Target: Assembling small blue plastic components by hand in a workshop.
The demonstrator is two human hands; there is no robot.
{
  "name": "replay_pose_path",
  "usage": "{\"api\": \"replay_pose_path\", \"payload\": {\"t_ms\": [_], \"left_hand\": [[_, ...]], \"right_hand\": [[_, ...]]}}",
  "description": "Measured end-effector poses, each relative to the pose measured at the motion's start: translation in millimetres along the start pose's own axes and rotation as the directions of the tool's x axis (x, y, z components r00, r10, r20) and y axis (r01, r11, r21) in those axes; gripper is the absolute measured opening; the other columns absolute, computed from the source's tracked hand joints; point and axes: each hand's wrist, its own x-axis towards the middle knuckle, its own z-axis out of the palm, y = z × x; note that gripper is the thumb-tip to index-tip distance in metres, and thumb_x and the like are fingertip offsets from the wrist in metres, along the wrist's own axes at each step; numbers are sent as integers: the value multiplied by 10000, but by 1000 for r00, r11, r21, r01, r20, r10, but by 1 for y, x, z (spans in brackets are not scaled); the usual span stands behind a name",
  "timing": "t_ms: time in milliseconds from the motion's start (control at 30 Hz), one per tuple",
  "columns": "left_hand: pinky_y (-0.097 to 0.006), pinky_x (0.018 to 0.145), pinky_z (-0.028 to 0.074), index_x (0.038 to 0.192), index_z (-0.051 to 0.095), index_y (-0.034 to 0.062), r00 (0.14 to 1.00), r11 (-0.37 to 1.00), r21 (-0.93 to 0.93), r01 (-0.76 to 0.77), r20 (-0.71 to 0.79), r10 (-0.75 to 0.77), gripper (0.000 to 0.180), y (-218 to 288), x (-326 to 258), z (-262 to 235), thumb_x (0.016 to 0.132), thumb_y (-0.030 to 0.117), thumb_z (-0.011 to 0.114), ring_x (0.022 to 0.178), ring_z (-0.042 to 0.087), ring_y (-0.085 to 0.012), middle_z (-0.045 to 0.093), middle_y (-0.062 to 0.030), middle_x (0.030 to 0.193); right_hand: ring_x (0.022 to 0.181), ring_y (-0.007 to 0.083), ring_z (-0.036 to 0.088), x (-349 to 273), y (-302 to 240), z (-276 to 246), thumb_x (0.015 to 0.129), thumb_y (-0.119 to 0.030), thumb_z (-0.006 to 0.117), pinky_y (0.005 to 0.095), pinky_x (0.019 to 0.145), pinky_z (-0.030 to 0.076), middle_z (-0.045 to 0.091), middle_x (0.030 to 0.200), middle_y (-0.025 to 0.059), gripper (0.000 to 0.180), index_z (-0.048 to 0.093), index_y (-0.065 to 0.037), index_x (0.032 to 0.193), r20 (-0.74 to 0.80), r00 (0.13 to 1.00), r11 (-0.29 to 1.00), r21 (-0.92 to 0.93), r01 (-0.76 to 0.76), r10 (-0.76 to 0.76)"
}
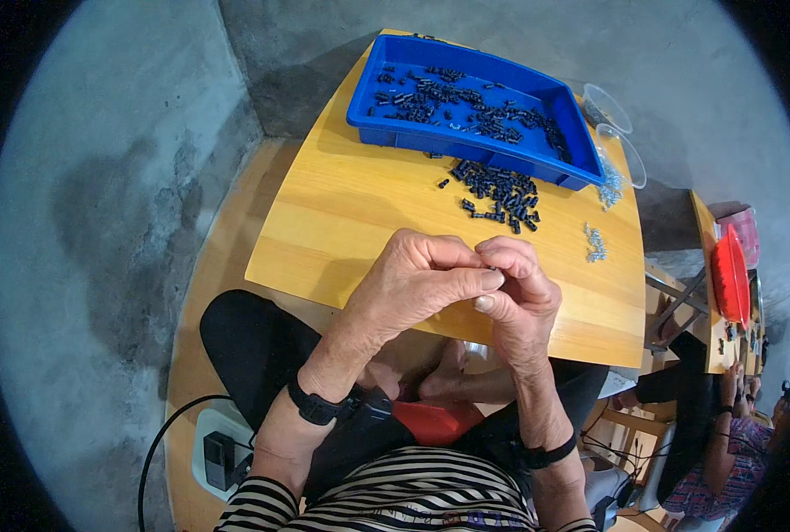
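On the person's side of the blue tray [395,136], the left hand [435,279] has thumb and index finger pinched on a small dark piece [493,269], mostly hidden. Black pieces [499,191] lie heaped just before the tray. Farther out from it, the right hand [521,297] curls its fingers near the piece; whether they grip it, I cannot tell. Clear bits [595,244] lie on the surface [324,217] near the tray's right end.

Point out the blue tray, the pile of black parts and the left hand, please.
Blue tray [413,139]: head view, near wall.
Pile of black parts [501,191]: head view, its middle.
Left hand [410,289]: head view, thumb base.
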Motion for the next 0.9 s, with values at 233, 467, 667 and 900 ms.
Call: {"api": "replay_pose_path", "payload": {"t_ms": [233, 467, 667, 900], "left_hand": [[-202, 634, 432, 861, 716, -5, 995, 990, 98, -101, -3, 101, 118, 0, 0, 4, 810, 101, 710, 714, 569, -65, 642, -20, 757], [-223, 596, 454, 837, 710, 2, 982, 973, 142, -182, -19, 187, 153, -6, 1, 5, 816, 154, 704, 672, 594, -88, 650, -52, 715], [-237, 570, 455, 809, 702, -7, 981, 966, 187, -181, -29, 189, 138, -4, 1, 8, 808, 131, 702, 644, 592, -90, 638, -49, 695], [-258, 563, 456, 784, 679, -25, 938, 886, 364, -288, -77, 337, 96, -5, 0, 17, 776, 67, 705, 630, 595, -117, 627, -66, 694]], "right_hand": [[944, 173, 558, -1, -4, -5, 714, -69, 764, 276, 778, 463, 597, 1039, 93, 323, 650, 0, 1008, 15, 999, 984, -170, 54, -52], [869, 154, 571, 0, -8, -7, 716, -86, 766, 270, 722, 476, 615, 997, 86, 360, 642, -2, 1044, 37, 994, 951, -288, 112, -106], [757, 158, 580, 8, -26, -9, 699, -118, 778, 269, 666, 488, 620, 993, 91, 528, 566, -17, 1172, 113, 990, 815, -565, 129, -78], [763, 262, 614, 21, -50, -16, 641, -116, 756, 338, 649, 501, 623, 901, 128, 442, 579, -18, 1035, 401, 912, 399, -825, 399, -84]]}}
